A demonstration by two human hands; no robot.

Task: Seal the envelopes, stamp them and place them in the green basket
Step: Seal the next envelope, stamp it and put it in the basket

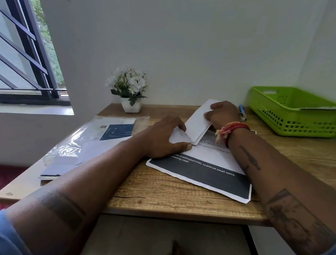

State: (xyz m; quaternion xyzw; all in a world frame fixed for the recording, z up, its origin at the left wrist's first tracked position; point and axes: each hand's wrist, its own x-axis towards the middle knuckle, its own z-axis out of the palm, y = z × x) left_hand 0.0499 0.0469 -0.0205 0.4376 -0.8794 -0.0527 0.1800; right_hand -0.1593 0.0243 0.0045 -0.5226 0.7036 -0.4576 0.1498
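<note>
A wooden desk in a white-walled corner, where a person folds down the flap of a white envelope.

By the barred window on the left lies a clear plastic packet of stationery, with a small pot of white flowers behind it against the wall. The left hand presses flat, fingers spread narrow over the envelope's triangular flap. The envelope rests on a printed sheet at mid-desk. The right hand, a red thread band at its wrist, pins the envelope's far end, fingers curled onto the paper. A blue-tipped object lies just beyond that hand. The green basket stands at the far right, with something flat and pale inside it.
</note>
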